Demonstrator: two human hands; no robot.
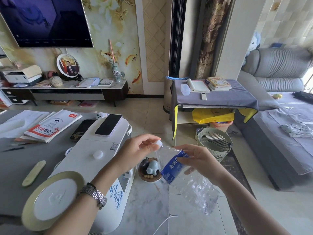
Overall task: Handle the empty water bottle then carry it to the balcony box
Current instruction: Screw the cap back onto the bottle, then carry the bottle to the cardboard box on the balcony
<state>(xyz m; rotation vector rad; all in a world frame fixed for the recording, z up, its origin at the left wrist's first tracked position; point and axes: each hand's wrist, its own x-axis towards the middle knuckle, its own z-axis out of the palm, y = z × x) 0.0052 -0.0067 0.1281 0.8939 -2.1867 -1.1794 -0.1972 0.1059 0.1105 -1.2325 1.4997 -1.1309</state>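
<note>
While the left hand (135,150) pinches the white cap (159,143) between thumb and fingertips, the right hand (198,160) is wrapped snug around the crumpled water bottle (189,177) at its blue label, held tilted over the table's edge. Open floor sits right, toward the slatted bin (214,143) and sofa (279,116).

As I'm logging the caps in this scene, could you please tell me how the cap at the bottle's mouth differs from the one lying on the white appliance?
The cap at the mouth of the crushed bottle is pinched by the left hand; the loose cap lies untouched. The first is tilted and partly covered by fingers; the second rests flat on the white appliance, fully visible. Both are small, round and white.
</note>
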